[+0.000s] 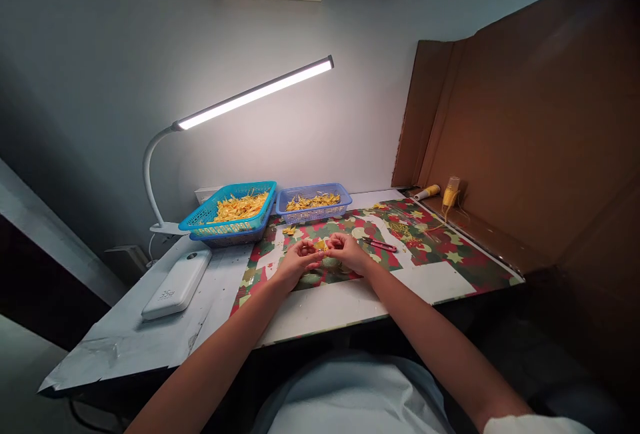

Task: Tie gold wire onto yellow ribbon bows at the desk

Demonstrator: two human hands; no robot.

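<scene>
My left hand and my right hand meet over the patterned table cover, fingertips pinched together. Between them is a small yellow piece, perhaps cloth; its exact kind is too small to make out. Both hands appear closed on it. Just right of my right hand lies a pair of red-handled thread snips. A few loose yellow scraps rest on the cover beyond my left hand. Behind my hands, a turquoise basket and a periwinkle basket hold heaps of similar yellow pieces.
A lit desk lamp arches over the table from the left. In front of it lies a white power bank. Yellow thread spools, one upright and one on its side, sit by a tall cardboard panel at right.
</scene>
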